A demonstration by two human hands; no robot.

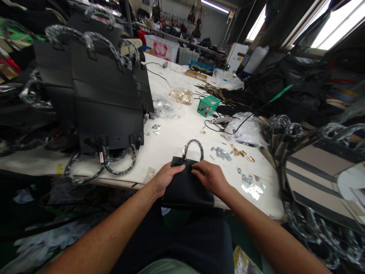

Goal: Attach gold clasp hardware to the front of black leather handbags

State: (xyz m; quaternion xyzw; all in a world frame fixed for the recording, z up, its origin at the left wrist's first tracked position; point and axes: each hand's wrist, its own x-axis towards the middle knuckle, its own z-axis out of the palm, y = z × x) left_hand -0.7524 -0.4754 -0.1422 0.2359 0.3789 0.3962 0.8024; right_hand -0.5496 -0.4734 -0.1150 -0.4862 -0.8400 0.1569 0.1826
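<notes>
A green box (208, 105) with a small lit lamp stood on the white surface (173, 133), near a crumpled clear plastic bag (247, 127). Farther back, low cardboard boxes (191, 73) lay just beside a blue tray (201, 67). Beyond stood a translucent crate (162, 48) with red markings. Bags (191, 15) hung by the far wall; a strip light (215, 6) glowed above.

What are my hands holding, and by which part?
Your left hand holds a black bag by its upper left edge; your right hand is at its upper right, grip unclear.
</notes>
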